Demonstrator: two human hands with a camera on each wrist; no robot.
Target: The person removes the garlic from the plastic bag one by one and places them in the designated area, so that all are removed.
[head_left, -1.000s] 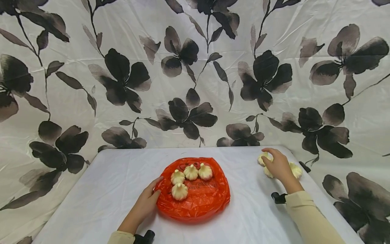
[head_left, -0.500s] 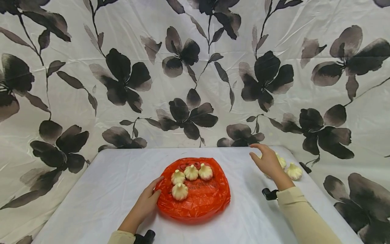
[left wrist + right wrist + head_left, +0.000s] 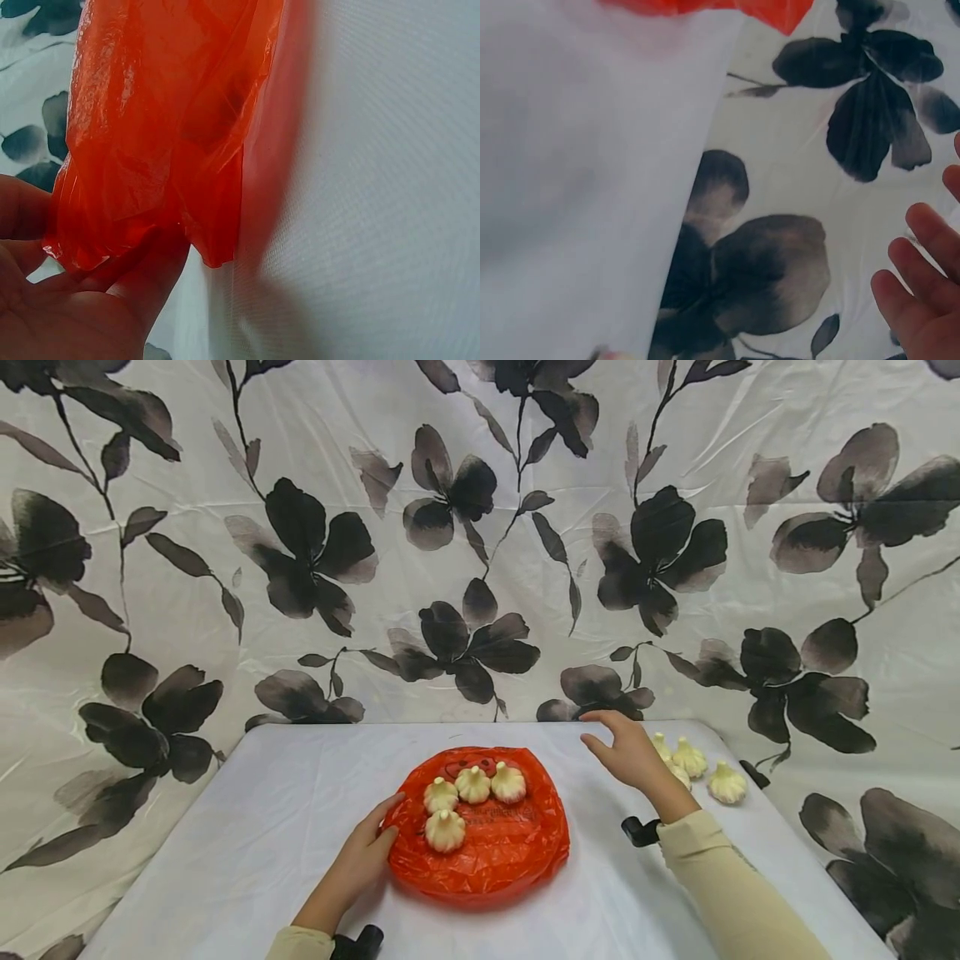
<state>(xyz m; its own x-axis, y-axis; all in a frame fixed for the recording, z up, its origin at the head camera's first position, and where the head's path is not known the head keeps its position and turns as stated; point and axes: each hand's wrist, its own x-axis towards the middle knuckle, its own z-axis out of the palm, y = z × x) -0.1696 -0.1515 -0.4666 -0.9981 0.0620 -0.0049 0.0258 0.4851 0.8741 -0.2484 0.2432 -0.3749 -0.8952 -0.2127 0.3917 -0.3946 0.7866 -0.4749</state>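
My left hand grips the left edge of a red plastic bag, which lies in a rounded shape on the table. The left wrist view shows thumb and fingers at the crinkled edge of the bag, partly hidden by the red film. Several pale garlic bulbs sit on top of the bag, toward its left and back. My right hand is held over the table between the bag and a cluster of garlic bulbs, its fingers parted and nothing in them. In the right wrist view its fingers are spread.
A white cloth covers the table. Behind it hangs a pale curtain with dark flowers. One garlic bulb lies slightly apart from the right-hand cluster, near the table's right edge. Both wrists carry small black cameras.
My right hand has moved left, away from the garlic cluster at the right, uncovering those bulbs. The left hand keeps its place at the bag's edge.
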